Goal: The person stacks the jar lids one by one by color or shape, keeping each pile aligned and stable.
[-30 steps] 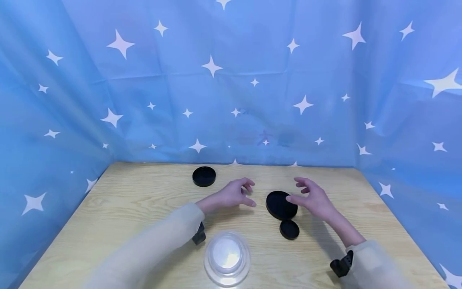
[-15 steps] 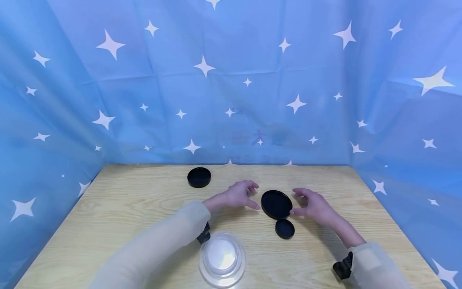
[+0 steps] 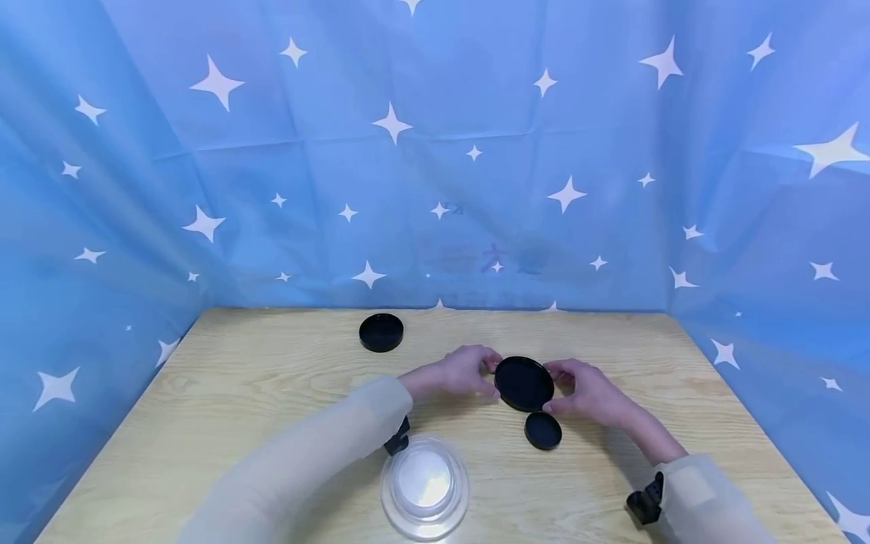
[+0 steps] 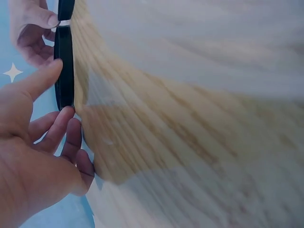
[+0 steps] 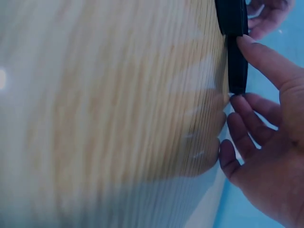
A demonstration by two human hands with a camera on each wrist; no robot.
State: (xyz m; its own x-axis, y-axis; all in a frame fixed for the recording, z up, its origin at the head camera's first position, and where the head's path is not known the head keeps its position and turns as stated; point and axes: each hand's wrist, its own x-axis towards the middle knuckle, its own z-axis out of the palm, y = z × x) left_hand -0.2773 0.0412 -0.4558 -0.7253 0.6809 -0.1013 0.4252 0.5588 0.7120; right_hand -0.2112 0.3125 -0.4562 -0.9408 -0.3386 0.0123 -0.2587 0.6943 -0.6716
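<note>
A large round black dish [image 3: 523,384] with a raised rim lies flat on the wooden table between both hands. My left hand [image 3: 469,370] holds its left edge; in the left wrist view, the thumb and curled fingertips meet the dish's side [image 4: 65,71]. Its right edge is held by my right hand [image 3: 590,391], whose thumb and fingertips are at the rim [image 5: 237,66] in the right wrist view. Touching or nearly touching the large dish on its near side is a smaller black dish [image 3: 543,431], just beside my right thumb.
Another black dish [image 3: 381,332] sits at the back, left of centre. Near the front stands a clear, round plastic piece [image 3: 424,483] with a wide flange, close to my left wrist. A blue curtain [image 3: 435,166] with white stars encloses the table's back and sides.
Both hands have come down and inward to the large dish: the left moved right, the right moved down. Their fingers now meet its rim. The dishes stay in place; the head view shifts slightly.
</note>
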